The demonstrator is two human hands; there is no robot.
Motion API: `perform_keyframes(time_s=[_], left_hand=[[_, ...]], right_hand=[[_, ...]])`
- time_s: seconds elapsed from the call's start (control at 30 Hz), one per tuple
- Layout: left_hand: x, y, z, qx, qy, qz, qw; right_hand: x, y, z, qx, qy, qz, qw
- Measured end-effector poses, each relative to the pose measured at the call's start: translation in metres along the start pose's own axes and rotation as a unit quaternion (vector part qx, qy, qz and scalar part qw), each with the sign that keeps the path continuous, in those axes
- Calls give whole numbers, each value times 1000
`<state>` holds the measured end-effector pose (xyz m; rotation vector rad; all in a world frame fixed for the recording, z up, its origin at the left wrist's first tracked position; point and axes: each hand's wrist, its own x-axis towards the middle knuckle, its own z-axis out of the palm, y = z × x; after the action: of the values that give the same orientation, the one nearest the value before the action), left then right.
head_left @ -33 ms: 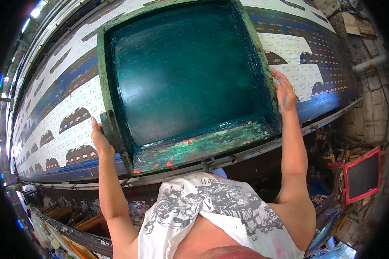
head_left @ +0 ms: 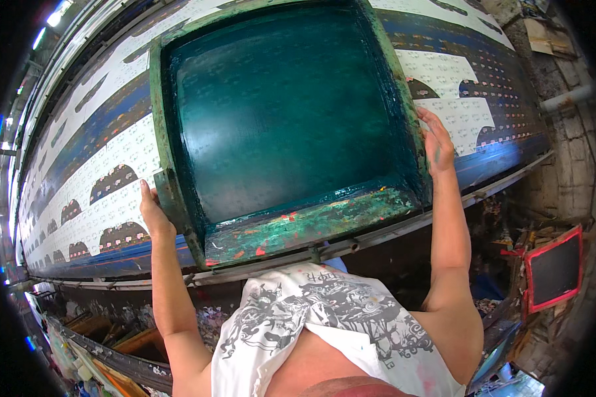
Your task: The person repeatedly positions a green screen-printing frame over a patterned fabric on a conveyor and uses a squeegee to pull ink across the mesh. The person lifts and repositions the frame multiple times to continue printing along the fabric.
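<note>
A large screen printing frame [head_left: 311,225] with paint-smeared green wooden sides lies in front of me over the long table. Its mesh [head_left: 285,119] is dark teal, with glossy wet-looking colour along the inner edges. At the near left corner my left hand [head_left: 157,215] is closed on the side of the frame, thumb pointing up and the other fingers partly hidden. My right hand [head_left: 437,147] grips the right side, fingers lying along its outer face. White printed fabric pieces [head_left: 126,142] with curved cut-outs lie on both sides of the frame.
The long table [head_left: 503,149] has a dark blue surface, with a metal rail [head_left: 483,192] along its near edge. A smaller red-edged screen [head_left: 555,270] leans at the lower right. Wooden frames [head_left: 142,344] lie on a rack at the lower left. A brick floor [head_left: 569,106] shows at right.
</note>
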<state>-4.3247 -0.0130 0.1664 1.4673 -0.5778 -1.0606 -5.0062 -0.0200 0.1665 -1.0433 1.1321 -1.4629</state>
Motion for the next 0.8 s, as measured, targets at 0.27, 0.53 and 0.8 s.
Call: perform_keyframes(time_s=[0.27, 0.53, 0.8], left_hand=[[-15, -5, 45, 24, -11, 21, 999], [-27, -9, 66, 56, -46, 38, 997], [-19, -19, 66, 52, -39, 19, 998]], right_hand=[[6, -2, -38, 10, 23, 2, 1000], [7, -11, -56, 0, -5, 10, 1000], [-63, -47, 44, -481, -157, -193, 841]])
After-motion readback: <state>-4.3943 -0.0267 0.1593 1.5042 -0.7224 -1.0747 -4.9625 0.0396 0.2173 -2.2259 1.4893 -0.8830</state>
